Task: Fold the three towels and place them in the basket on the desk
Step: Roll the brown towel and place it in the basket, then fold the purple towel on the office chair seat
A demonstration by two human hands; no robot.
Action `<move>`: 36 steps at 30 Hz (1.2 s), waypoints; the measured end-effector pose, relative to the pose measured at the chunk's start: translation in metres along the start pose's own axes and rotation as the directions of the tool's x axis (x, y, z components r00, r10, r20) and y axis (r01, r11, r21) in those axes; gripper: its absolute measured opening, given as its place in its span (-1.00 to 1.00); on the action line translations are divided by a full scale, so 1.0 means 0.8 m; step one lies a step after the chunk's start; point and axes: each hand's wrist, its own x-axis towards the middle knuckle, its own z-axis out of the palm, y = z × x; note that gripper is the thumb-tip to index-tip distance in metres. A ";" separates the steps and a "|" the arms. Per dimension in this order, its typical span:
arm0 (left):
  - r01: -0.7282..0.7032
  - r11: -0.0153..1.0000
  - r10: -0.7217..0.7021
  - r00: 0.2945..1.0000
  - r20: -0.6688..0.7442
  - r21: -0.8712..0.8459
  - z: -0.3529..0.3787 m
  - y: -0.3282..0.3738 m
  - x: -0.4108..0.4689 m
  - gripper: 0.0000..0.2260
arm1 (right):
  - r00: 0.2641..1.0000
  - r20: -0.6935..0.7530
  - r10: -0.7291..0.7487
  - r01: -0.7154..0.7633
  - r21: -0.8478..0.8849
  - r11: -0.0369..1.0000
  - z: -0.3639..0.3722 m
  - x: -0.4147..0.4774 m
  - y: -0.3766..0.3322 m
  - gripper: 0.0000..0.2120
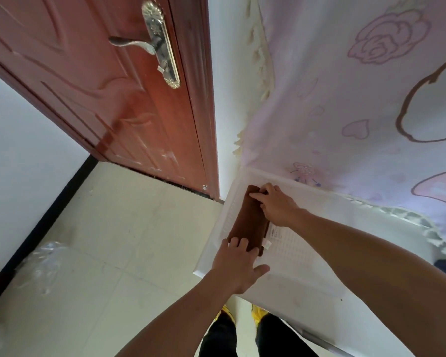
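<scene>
A folded brown towel lies inside a white perforated basket, along its left wall. My left hand rests over the basket's near rim with its fingertips on the towel's near end. My right hand presses on the towel's far end, fingers bent over it. A small white label sticks out at the towel's near right corner. No other towels are visible.
The basket sits at the left end of a white desk. A pink floral curtain hangs behind it. A red-brown door with a metal handle stands to the left. Crumpled clear plastic lies on the tiled floor.
</scene>
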 end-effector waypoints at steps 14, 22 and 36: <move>0.554 0.658 -0.706 0.690 -0.161 -0.511 0.097 -0.017 -0.238 -0.69 | 0.814 -0.216 -0.538 0.543 -0.045 0.839 -0.058 -0.071 -0.195 -0.75; 0.746 0.229 -0.955 0.296 0.003 -0.626 0.218 0.027 -0.491 -0.69 | 0.436 0.117 -0.892 0.885 -0.233 0.403 0.069 -0.231 -0.458 -0.67; 0.717 -0.332 -0.935 -0.166 0.312 -0.613 0.514 0.185 -0.928 -0.71 | 0.043 0.378 -0.925 0.974 -0.221 -0.045 0.335 -0.598 -0.805 -0.65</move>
